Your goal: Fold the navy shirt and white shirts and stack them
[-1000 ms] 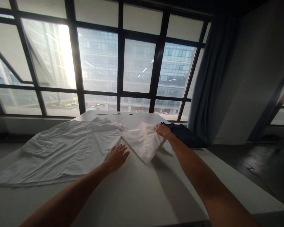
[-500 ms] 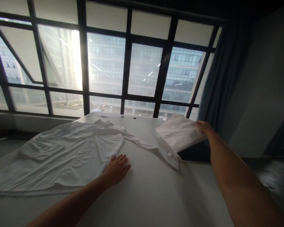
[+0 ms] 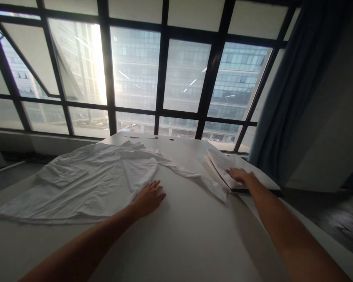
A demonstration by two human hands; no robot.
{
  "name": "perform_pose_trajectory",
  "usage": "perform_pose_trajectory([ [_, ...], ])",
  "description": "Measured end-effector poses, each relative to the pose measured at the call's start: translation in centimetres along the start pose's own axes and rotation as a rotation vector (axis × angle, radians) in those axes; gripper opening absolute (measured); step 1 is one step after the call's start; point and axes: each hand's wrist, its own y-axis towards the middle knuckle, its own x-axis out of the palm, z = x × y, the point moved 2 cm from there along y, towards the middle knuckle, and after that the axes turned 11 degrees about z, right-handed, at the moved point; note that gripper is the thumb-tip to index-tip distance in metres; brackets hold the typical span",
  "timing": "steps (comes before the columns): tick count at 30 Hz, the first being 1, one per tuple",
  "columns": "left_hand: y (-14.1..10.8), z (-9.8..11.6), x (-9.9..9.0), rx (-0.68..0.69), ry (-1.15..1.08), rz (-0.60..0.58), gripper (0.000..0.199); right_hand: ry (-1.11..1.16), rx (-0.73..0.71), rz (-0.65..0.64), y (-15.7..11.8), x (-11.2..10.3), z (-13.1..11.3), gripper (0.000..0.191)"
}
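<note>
A wrinkled white shirt (image 3: 88, 180) lies spread over the left half of the table, one sleeve (image 3: 188, 172) stretching right to its cuff. My left hand (image 3: 149, 199) rests palm down, fingers apart, at the shirt's near right edge. Over at the table's right side, a folded white cloth (image 3: 222, 162) lies on a flat white piece with a dark edge (image 3: 261, 182). My right hand (image 3: 240, 175) is on top of that cloth, fingers stretched out along it. The sleeve's cuff end lies close to the folded cloth.
The white table (image 3: 182, 235) reaches towards large black-framed windows (image 3: 135, 70). A sheet of paper (image 3: 135, 135) lies at its far edge, near small dark holes. A blue curtain (image 3: 282, 102) hangs at the right. Something shiny and blurred (image 3: 341, 223) is beyond the table's right edge.
My right hand has brought the raised folded cloth down onto the dark-edged flat piece and now lies on it. My left hand stays beside the shirt. The view has shifted slightly.
</note>
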Motion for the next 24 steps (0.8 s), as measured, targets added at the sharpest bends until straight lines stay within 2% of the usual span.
perform_pose_trajectory([
  [2, 0.2, -0.2, -1.4, -0.008, 0.021, 0.035, 0.044, -0.002, -0.009, -0.051, -1.4, 0.1, -1.5, 0.039],
  [5, 0.5, -1.5, -3.3, -0.070, 0.094, 0.061, 0.041, 0.044, -0.142, 0.062, -3.8, -0.6, -4.4, 0.036],
  [6, 0.6, -2.2, -3.8, -0.104, 0.123, 0.056, 0.041, 0.075, -0.209, 0.058, -4.6, -0.9, -5.6, 0.035],
  [9, 0.7, -4.3, -4.0, -0.222, 0.168, -0.041, 0.044, 0.112, -0.364, -0.130, -7.2, -1.0, -9.2, 0.031],
  [11, 0.6, -5.4, -3.7, -0.250, 0.169, -0.131, 0.047, 0.071, -0.399, -0.232, -8.8, -0.8, -11.2, 0.031],
  [14, 0.3, -6.0, -3.4, -0.176, 0.148, -0.219, 0.056, 0.069, -0.400, -0.329, -10.3, -0.4, -13.1, 0.028],
  [16, 0.0, -6.0, -3.5, -0.123, 0.110, -0.284, 0.070, 0.139, -0.420, -0.356, -10.1, -0.9, -13.7, 0.025],
  [19, -0.4, -5.5, -3.6, -0.086, 0.085, -0.357, 0.087, 0.212, -0.410, -0.245, -7.7, -3.8, -13.2, 0.024],
  [21, -0.4, -4.4, -3.3, -0.076, 0.097, -0.366, 0.090, 0.177, -0.303, -0.099, -5.0, -6.9, -11.5, 0.021],
  [24, 0.1, -0.9, -2.5, -0.041, 0.093, -0.343, 0.092, 0.036, -0.086, 0.270, -1.2, -11.5, -7.7, 0.027],
])
